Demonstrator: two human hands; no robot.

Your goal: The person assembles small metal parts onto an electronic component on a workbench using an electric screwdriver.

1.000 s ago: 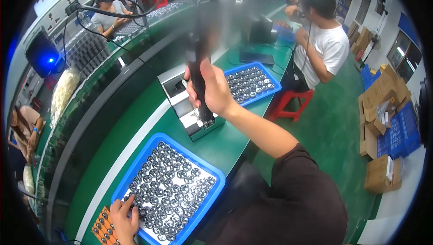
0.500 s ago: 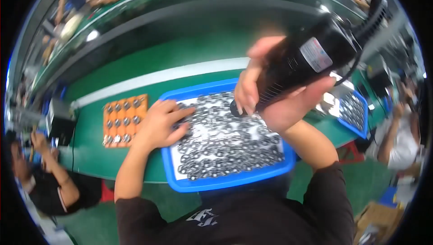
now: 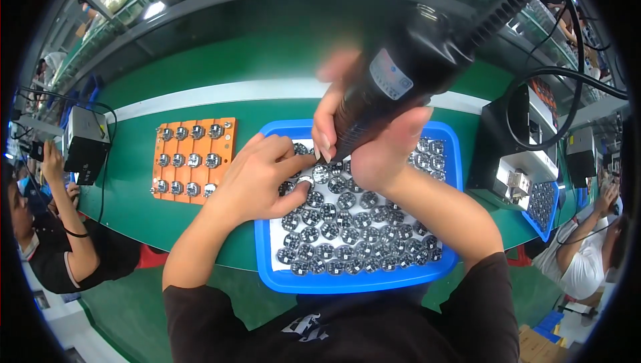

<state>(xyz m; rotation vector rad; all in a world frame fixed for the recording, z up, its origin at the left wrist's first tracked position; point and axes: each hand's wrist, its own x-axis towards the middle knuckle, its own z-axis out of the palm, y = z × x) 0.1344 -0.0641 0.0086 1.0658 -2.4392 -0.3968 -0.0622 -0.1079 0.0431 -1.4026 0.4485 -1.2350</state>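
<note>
My right hand [image 3: 380, 142] is wrapped round a black corded electric screwdriver [image 3: 400, 76], tilted with its tip down over the blue tray [image 3: 360, 287]. Across the tray's white liner lie many small round dark circuit-board parts [image 3: 349, 235]. My left hand [image 3: 257, 179] reaches in from the left. Its thumb and index finger grip the edge of one round part [image 3: 320, 174] near the tray's upper left. The screwdriver's tip meets the area right by those fingertips; exactly where it touches is hidden by my right fingers.
Left of the tray, an orange fixture [image 3: 185, 183] holds rows of metallic parts. To the right stand a black and metal box-shaped device [image 3: 511, 156] and a looping black cable [image 3: 579, 36]. Co-workers sit at both sides, one by another blue tray [image 3: 542, 209].
The screwdriver and my right hand have moved left, toward my left fingers. My left hand has shifted right, with thumb and index closing in on one part. My view has steadied.
</note>
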